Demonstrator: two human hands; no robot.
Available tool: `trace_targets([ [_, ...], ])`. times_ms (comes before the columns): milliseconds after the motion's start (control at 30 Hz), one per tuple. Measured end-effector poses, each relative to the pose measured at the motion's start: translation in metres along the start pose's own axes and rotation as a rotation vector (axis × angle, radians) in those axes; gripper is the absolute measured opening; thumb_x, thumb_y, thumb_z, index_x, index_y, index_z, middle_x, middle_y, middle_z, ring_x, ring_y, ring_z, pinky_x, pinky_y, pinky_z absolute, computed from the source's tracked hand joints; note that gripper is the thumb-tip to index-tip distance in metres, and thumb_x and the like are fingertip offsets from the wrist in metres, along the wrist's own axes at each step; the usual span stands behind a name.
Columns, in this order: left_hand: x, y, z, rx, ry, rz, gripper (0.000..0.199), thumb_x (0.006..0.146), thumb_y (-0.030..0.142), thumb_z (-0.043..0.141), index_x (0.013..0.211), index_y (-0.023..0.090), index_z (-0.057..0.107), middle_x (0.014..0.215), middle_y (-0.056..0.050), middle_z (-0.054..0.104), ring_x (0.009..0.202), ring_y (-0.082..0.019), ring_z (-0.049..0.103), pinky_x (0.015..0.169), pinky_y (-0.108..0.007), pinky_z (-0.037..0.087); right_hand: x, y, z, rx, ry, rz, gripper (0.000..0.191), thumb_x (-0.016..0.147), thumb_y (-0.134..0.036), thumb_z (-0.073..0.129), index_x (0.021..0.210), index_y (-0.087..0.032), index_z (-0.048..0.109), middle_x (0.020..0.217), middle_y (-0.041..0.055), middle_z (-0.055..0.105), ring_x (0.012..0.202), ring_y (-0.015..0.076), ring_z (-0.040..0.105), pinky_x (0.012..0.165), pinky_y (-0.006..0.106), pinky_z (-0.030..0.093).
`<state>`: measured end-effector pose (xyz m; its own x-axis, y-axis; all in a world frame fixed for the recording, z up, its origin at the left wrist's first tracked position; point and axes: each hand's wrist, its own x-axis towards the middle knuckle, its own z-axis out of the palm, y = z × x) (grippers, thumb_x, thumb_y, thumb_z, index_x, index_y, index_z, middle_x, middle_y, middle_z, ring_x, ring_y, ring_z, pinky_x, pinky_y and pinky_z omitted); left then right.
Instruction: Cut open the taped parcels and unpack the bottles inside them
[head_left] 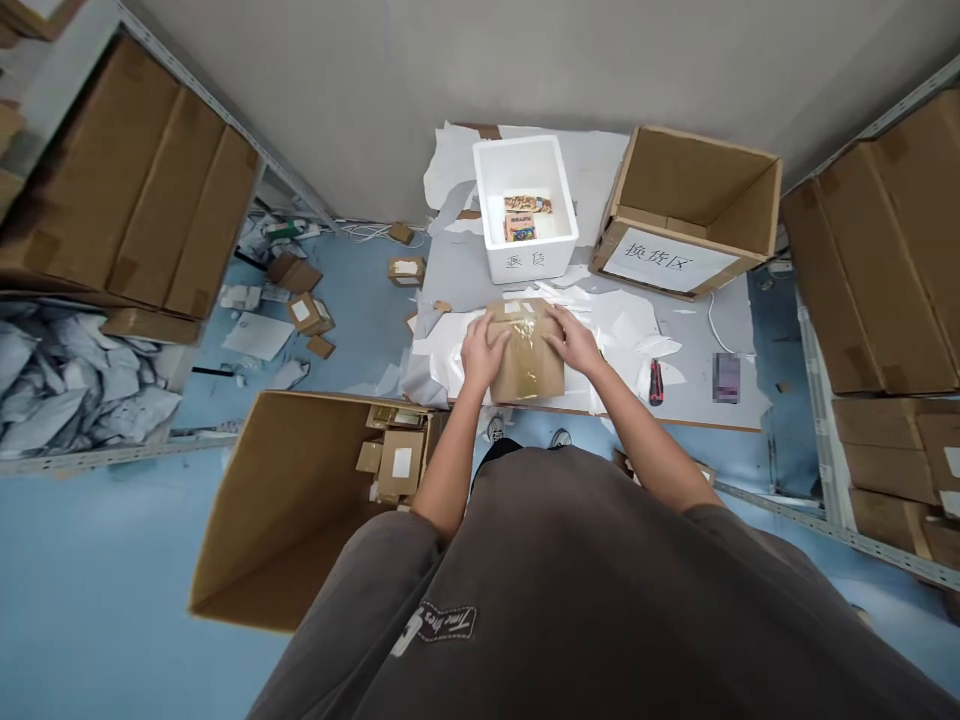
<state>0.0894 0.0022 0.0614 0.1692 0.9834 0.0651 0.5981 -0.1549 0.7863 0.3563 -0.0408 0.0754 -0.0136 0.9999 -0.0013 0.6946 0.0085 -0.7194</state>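
A brown cardboard box (527, 365) with shiny clear tape down its middle sits at the front edge of the table. My left hand (481, 352) grips its left side, thumb on the top face. From the right, my right hand (576, 342) holds the opposite side, with fingers at the far corner. Torn white paper lies under and around the box. Behind it stands a white foam box (531, 262) with a few small printed packets (519, 222) inside. To the right of my right hand lies a red and black utility knife (656, 382).
An open carton with a paper sign (667, 262) stands at the table's back right. A purple blurred item (726, 378) lies near the right edge. A large open carton (277, 500) holding small boxes is at my left. Shelves with cartons (127, 170) flank both sides.
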Motion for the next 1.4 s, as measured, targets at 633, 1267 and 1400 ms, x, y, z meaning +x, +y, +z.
trace_targets([
  [633,-0.012,-0.015,-0.005,0.05,-0.363,0.065,0.099,0.085,0.057,0.094,0.172,0.033,0.053,0.194,-0.005,0.002,0.167,-0.043,0.043,0.13,-0.05,0.049,-0.025,0.008,0.012,-0.04,-0.165,-0.065,0.089,0.096,-0.049,0.081,0.175,-0.031,0.044,0.193,0.0089,0.005,0.169,0.0428,0.037,0.12,0.058,0.057],
  [1267,0.012,-0.034,0.057,-0.015,-0.301,-0.156,0.069,0.104,0.036,0.067,0.17,0.02,0.053,0.191,-0.013,0.017,0.173,-0.035,0.032,0.14,-0.052,0.034,0.055,0.038,0.043,-0.095,-0.192,0.274,0.082,0.1,-0.037,0.066,0.176,-0.017,0.043,0.189,0.0176,0.022,0.164,0.0435,0.045,0.133,0.063,0.042],
  [1400,-0.027,-0.032,0.033,0.105,-0.263,-0.095,0.071,0.102,0.044,0.074,0.168,0.024,0.057,0.19,-0.013,0.022,0.175,-0.04,0.024,0.141,-0.06,0.028,0.004,0.04,0.025,-0.084,-0.124,0.184,0.078,0.102,-0.045,0.068,0.174,-0.024,0.048,0.192,0.0125,0.011,0.162,0.0461,0.048,0.128,0.066,0.048],
])
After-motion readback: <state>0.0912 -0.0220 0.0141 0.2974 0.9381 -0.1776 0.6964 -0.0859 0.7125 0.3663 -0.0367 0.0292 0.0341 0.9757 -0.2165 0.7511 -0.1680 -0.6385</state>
